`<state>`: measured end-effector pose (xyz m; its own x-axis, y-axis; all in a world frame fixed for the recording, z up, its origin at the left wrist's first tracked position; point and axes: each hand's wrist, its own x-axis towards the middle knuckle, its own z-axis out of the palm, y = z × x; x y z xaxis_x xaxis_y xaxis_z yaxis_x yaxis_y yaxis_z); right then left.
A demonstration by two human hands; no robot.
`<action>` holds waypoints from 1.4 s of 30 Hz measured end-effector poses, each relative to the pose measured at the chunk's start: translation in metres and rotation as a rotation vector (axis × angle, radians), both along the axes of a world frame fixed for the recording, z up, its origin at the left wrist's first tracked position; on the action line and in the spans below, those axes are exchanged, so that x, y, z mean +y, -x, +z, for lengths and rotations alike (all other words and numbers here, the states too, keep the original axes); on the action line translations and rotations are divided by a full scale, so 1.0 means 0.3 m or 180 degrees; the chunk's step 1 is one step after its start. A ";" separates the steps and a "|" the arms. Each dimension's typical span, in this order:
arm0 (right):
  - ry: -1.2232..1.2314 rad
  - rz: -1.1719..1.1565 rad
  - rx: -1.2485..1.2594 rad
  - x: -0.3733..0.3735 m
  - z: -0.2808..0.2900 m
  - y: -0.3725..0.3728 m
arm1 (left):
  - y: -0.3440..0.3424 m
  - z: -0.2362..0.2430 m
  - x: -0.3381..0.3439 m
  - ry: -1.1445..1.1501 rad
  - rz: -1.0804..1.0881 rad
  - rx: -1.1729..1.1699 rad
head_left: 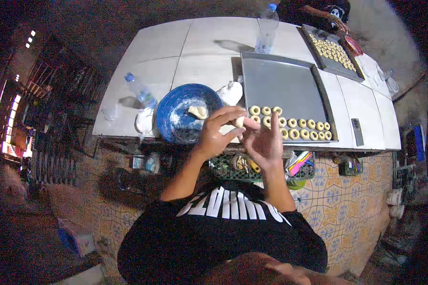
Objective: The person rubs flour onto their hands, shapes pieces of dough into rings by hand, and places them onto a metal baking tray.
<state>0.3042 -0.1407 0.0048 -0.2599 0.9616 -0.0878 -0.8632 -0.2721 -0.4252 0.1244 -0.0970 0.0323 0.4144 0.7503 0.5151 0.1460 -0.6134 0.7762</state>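
- I am looking down at two hands working just in front of a white table [209,42].
- The left hand [217,130] is curling its fingers around a small lump of dough [238,121], pinching it between thumb and fingertips.
- The right hand [265,141] is standing open, fingers spread upward, its palm turned toward the lump and just beside it. It is not closing on anything, and I think it is there to press or roll against the dough.
- The dough is sitting up in the air between the two hands, above the near edge of the table, not lying on anything.
- A blue bowl [176,118] is sitting just left of the hands, close enough to reach. A bigger piece of dough [198,112] is resting inside it with some white flour.
- A big grey tray [280,85] is lying just right of the bowl. Little dough rings [294,126] are lining up in rows along its near edge, so the far part is staying bare.
- Two clear water bottles are standing on the table, one with a blue cap [139,89] at the left, one [267,26] at the far side.
- A second tray [333,53], full of rings, is sitting far away at the right, near another person's hand.
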 end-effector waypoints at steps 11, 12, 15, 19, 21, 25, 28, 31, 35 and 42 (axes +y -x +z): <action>-0.1406 -0.0845 -0.2472 0.004 -0.102 0.027 | -0.071 -0.019 -0.022 0.0529 0.0538 -0.0657; -0.1262 -0.0522 -0.1890 0.007 -0.113 0.027 | -0.078 -0.024 -0.024 0.0374 0.0628 -0.0678; -0.1345 -0.0439 -0.1976 0.008 -0.130 0.026 | -0.079 -0.033 -0.021 0.0077 0.0891 -0.0552; -0.1343 -0.0535 -0.1994 0.006 -0.103 0.014 | -0.060 -0.029 -0.010 -0.0259 0.0781 -0.0340; -0.1460 -0.0481 -0.2102 0.005 -0.077 0.014 | -0.056 -0.026 -0.009 -0.0202 0.0777 -0.0243; -0.1761 -0.0711 -0.2790 -0.004 -0.026 0.030 | -0.054 -0.019 -0.013 -0.0533 0.0880 -0.0181; -0.2343 -0.1242 -0.3839 -0.013 -0.002 0.036 | -0.045 -0.013 -0.011 -0.0402 0.0780 -0.0134; -0.2504 -0.1321 -0.3711 -0.021 0.010 0.030 | -0.032 -0.003 -0.006 -0.0315 0.0665 -0.0053; -0.2518 -0.1436 -0.4615 -0.032 0.013 0.019 | -0.022 0.008 -0.008 -0.0203 0.0493 -0.0082; -0.2291 -0.1434 -0.4154 -0.036 0.007 0.009 | -0.021 0.010 -0.017 0.0606 -0.0092 -0.0746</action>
<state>0.3015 -0.1516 0.0070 -0.0624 0.8737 0.4824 0.2437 0.4821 -0.8415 0.1307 -0.1021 0.0352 0.3233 0.8323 0.4503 -0.0661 -0.4549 0.8881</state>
